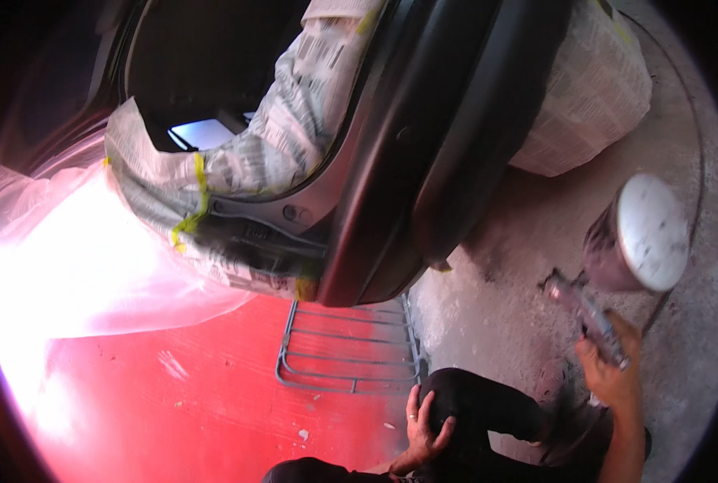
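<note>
My right hand (616,370) is wrapped round a metal spray gun (588,314), its front end toward the upper left. Close above the gun stands a dark bucket-like drum (608,241) with a pale, speckled top (654,233). My left hand (430,423), a ring on one finger, lies on my dark-trousered knee (475,394) with its fingers apart. Ahead of both hands is a dark car bumper (431,153) on a car whose opening is edged with newspaper masking (278,145) and yellow tape (200,181).
A grey wire rack (347,350) lies under the bumper, across red floor (198,394) and grey concrete (488,310). Clear plastic sheeting (214,302) hangs at the left, glaring brightly. More newspaper (588,101) covers a rounded shape at the upper right.
</note>
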Tool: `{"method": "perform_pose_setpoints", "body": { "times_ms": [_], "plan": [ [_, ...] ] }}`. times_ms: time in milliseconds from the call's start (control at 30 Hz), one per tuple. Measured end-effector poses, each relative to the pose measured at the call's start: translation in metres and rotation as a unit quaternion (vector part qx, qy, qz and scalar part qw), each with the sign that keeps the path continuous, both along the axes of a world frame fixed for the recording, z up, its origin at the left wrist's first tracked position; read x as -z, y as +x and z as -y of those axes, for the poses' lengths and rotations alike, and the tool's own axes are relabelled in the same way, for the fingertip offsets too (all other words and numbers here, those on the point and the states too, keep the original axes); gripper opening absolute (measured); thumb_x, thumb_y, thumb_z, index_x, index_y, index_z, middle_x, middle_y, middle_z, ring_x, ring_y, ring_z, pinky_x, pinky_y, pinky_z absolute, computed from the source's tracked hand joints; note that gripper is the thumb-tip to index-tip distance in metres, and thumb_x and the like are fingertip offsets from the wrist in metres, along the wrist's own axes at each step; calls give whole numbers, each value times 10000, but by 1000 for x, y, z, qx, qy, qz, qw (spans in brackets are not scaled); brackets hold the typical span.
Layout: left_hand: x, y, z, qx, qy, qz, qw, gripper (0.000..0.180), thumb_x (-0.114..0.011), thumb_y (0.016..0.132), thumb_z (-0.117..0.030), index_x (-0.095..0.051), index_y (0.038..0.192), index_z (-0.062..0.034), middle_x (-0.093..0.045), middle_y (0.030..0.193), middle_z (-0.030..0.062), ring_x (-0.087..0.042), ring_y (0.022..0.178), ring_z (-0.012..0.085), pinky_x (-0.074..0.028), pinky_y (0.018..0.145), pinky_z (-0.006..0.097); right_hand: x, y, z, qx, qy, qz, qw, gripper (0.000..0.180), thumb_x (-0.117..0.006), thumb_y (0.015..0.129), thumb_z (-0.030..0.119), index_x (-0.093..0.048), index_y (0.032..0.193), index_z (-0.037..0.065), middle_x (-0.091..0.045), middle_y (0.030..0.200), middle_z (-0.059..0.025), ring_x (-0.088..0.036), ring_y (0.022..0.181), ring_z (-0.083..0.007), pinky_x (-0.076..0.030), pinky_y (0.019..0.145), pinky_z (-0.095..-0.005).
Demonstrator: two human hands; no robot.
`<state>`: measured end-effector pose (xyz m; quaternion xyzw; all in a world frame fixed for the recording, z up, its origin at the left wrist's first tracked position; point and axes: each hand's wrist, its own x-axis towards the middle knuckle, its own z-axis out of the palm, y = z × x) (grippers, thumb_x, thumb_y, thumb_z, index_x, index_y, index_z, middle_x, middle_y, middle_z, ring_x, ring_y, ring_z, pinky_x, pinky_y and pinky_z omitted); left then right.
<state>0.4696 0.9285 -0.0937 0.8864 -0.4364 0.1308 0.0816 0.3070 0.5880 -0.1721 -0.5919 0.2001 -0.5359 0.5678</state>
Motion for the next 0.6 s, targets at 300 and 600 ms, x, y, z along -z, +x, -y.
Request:
{"method": "perform_pose_setpoints", "body": {
  "times_ms": [300, 600],
  "plan": [
    [2, 2, 8, 6, 24, 11, 1000, 717, -739, 817, -272, -408, 1412, -48, -253, 1497, 334, -354, 1344, 498, -348, 1091, 537, -7, -6, 122, 202, 98, -5, 975, 404, -608, 979, 376, -638, 1045, -22, -639, 889, -88, -587, 791, -199, -477, 741, -373],
    [3, 4, 35, 10, 46, 1, 999, 738, -735, 821, -267, -380, 1429, -47, -246, 1503, 328, -342, 1351, 501, -350, 1090, 542, 28, 3, 73, 97, 66, 90, 989, 321, -640, 950, 271, -609, 1052, -32, -631, 851, -112, -610, 774, -208, -485, 684, -367]
  ]
}}
